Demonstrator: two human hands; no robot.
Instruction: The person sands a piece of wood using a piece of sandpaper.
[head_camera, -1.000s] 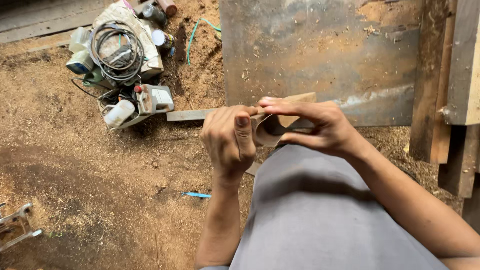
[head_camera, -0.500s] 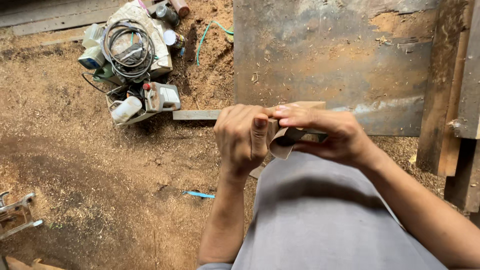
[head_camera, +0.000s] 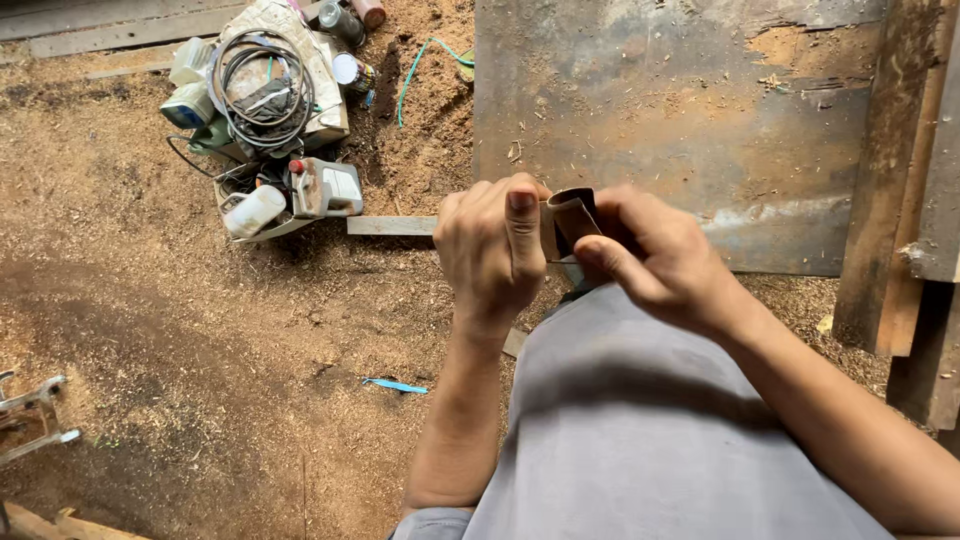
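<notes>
Head view looks down on a sawdust-covered floor (head_camera: 200, 380), with a large rusty metal sheet (head_camera: 680, 110) lying at the upper right and wooden planks (head_camera: 900, 200) beside it. Over the person's grey-clad lap, the right hand (head_camera: 660, 262) and left hand (head_camera: 492, 250) meet, both curled tight around a small curved brown piece (head_camera: 572, 215) held between them, the left thumb pressed along its edge. At upper left sits a heap of clutter: a coiled cable (head_camera: 262, 82), a white bottle (head_camera: 254, 211), cans (head_camera: 350, 70). A blue scrap (head_camera: 395, 385) lies near the left forearm.
</notes>
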